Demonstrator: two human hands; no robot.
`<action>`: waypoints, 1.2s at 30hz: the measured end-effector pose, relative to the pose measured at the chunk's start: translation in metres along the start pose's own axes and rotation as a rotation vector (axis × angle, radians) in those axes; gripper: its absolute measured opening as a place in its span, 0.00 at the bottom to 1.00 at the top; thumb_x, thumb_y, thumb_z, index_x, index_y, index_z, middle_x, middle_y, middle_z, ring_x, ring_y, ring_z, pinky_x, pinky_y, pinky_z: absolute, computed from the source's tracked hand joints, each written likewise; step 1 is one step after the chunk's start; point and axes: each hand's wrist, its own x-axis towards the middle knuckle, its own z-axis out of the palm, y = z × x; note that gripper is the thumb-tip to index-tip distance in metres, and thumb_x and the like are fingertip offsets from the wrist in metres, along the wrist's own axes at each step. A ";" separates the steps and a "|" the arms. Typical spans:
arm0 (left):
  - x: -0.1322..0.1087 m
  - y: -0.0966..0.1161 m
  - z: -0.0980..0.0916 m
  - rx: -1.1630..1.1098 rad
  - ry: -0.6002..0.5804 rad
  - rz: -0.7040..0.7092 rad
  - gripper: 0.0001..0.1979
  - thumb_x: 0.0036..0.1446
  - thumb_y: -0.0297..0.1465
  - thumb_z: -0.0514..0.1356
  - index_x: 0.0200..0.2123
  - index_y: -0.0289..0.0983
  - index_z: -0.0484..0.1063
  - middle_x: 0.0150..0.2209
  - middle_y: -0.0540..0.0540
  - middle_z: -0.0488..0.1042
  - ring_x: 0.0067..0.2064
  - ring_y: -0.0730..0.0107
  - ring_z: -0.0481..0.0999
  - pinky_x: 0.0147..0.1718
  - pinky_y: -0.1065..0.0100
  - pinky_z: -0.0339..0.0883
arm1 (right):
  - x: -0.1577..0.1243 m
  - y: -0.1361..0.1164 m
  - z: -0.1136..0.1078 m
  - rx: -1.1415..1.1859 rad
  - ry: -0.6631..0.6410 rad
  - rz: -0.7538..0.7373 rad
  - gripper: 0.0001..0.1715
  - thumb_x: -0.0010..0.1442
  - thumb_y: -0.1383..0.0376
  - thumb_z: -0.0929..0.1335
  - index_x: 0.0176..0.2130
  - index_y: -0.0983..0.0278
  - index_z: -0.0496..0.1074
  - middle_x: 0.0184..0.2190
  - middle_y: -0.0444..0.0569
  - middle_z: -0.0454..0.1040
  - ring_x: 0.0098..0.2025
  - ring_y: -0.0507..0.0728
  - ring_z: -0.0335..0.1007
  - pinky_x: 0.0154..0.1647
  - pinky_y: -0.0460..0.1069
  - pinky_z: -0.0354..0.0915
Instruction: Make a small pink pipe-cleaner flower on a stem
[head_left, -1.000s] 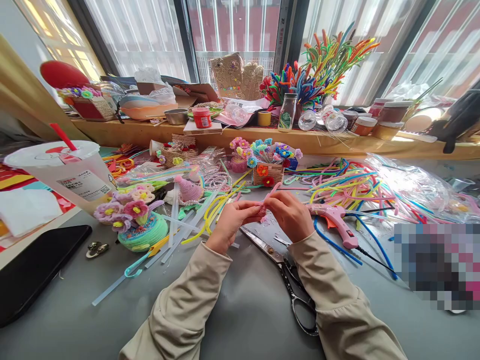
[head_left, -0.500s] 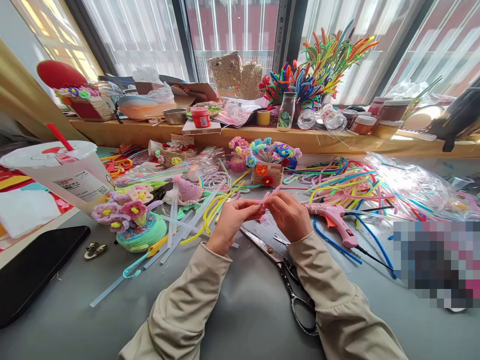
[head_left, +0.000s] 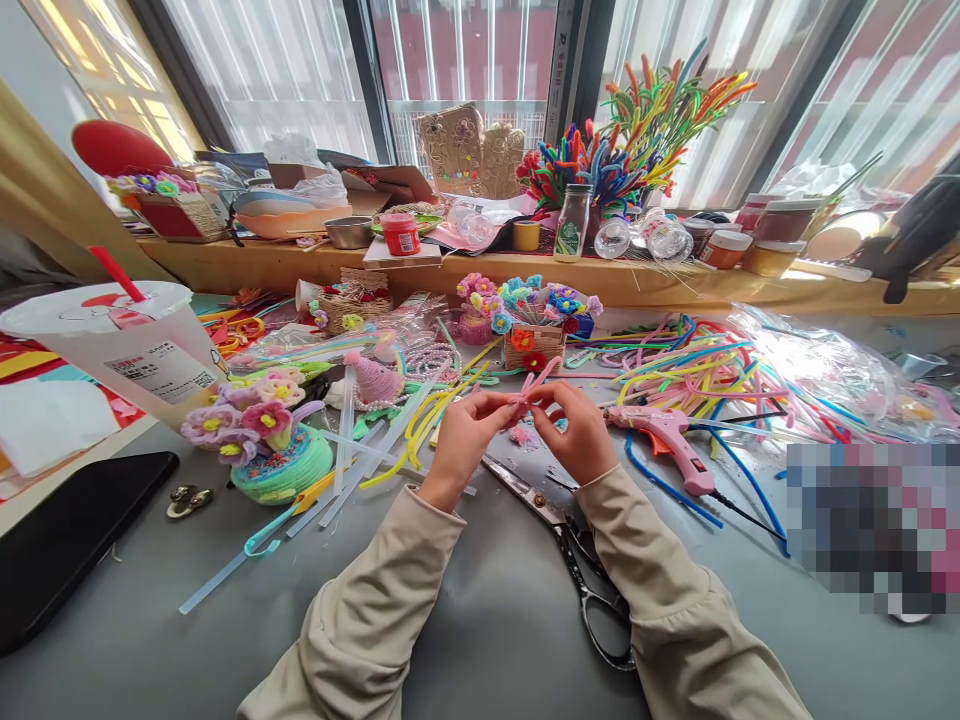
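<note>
My left hand (head_left: 466,440) and my right hand (head_left: 577,432) meet over the grey table (head_left: 480,620), both pinching a pink pipe cleaner (head_left: 534,388). Its free end sticks up and to the right between my fingertips. A small pink fuzzy piece (head_left: 520,434) lies on the table just below my fingers. Large scissors (head_left: 577,560) lie under my right wrist. A pink glue gun (head_left: 664,440) rests right of my right hand.
Loose coloured pipe cleaners (head_left: 690,365) cover the right side. A green pot of purple flowers (head_left: 274,450), a plastic cup with red straw (head_left: 135,345) and a black phone (head_left: 67,545) sit left. A small flower basket (head_left: 534,340) stands beyond my hands. The wooden sill (head_left: 480,275) holds jars and bottles.
My hands have lifted slightly and drawn a little apart, still pinching the pink pipe cleaner. The small pink piece now shows on the table beneath them.
</note>
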 end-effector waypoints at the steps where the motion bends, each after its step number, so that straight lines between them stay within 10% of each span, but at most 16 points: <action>1: 0.000 0.000 0.000 0.001 -0.002 0.005 0.12 0.38 0.33 0.61 0.28 0.32 0.72 0.28 0.45 0.74 0.32 0.68 0.73 0.36 0.66 0.66 | 0.000 -0.001 0.000 0.046 -0.002 0.029 0.07 0.51 0.67 0.61 0.32 0.64 0.65 0.30 0.48 0.67 0.30 0.51 0.63 0.25 0.44 0.63; 14: -0.001 0.001 -0.001 -0.218 -0.185 -0.229 0.14 0.43 0.33 0.59 0.35 0.32 0.70 0.34 0.42 0.72 0.36 0.68 0.71 0.39 0.66 0.64 | 0.003 0.000 0.002 0.201 0.070 0.247 0.11 0.50 0.60 0.63 0.26 0.66 0.66 0.25 0.47 0.67 0.27 0.51 0.62 0.23 0.44 0.59; 36: -0.001 0.003 0.003 -0.137 -0.075 -0.119 0.10 0.39 0.30 0.61 0.29 0.32 0.69 0.29 0.49 0.71 0.29 0.76 0.70 0.30 0.72 0.65 | 0.003 0.005 0.007 0.425 0.026 0.370 0.13 0.48 0.58 0.63 0.25 0.67 0.66 0.22 0.44 0.65 0.24 0.48 0.58 0.22 0.44 0.57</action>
